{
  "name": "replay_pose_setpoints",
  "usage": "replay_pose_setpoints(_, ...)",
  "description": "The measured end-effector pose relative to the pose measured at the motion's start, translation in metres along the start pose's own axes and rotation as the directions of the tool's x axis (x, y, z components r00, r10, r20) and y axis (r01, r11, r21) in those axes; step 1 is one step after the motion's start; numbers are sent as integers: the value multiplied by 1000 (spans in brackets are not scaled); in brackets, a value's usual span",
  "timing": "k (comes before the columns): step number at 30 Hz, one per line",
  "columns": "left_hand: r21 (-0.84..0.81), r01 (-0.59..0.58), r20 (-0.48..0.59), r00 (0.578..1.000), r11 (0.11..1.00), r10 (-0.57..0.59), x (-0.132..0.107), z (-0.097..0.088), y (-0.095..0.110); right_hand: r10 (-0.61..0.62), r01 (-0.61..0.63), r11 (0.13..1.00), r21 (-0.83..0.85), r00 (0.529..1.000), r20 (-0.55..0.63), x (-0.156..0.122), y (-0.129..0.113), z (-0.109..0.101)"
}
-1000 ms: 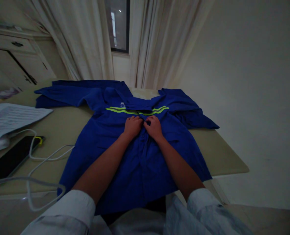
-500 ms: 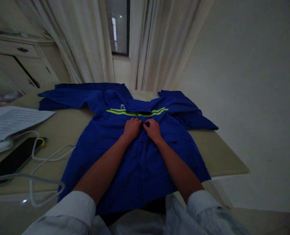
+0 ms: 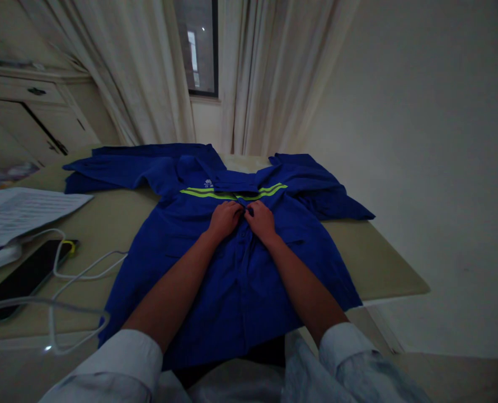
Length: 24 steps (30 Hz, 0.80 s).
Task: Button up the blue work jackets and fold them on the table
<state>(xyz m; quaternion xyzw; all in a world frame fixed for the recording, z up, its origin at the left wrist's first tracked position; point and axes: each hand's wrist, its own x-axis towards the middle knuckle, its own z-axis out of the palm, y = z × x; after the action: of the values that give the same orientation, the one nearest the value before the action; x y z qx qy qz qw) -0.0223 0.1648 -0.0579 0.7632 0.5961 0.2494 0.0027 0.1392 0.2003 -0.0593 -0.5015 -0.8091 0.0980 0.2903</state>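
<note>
A blue work jacket [image 3: 202, 268] with yellow-green chest stripes lies front up, its sleeves spread toward the far side and its lower edge near my body. At the front placket, just below the stripes, my left hand [image 3: 226, 218] pinches the cloth with bent fingers. My right hand [image 3: 261, 219] grips the opposite side of the same placket, its fingertips almost meeting those of the left. Whatever small part sits between the fingertips is hidden. Further down the placket, a few buttons show faintly.
The jacket rests on a table with a beige cover [image 3: 383, 268]. On the left are a dark phone [image 3: 20, 280], a white cable [image 3: 85, 274] and printed paper [image 3: 26, 212]. Curtains [image 3: 148, 73] hang behind; a wall [image 3: 421, 140] stands at right.
Both hands stay at the same spot on the placket, with only slight finger movement. The view has shifted a little.
</note>
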Motion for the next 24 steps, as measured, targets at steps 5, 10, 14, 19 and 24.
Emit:
replay_pose_setpoints(5,6,-7,-13,1000,1000,7,0,2,-4,-83,82,992,94,996,8,4,13,4)
replay_pose_setpoints(10,26,-17,11,1000,1000,17,1,2,-5,-131,135,974,180,991,-38,8,21,9)
replay_pose_setpoints(14,66,33,-4,999,997,-32,-1,2,-1,-195,198,952,232,980,-38,9,24,10)
replay_pose_setpoints(19,76,98,-18,995,992,-96,-2,2,4,-221,220,934,280,975,-27,9,26,7)
replay_pose_setpoints(24,30,99,-8,995,995,-98,0,2,1,-190,179,914,365,982,-6,15,34,4)
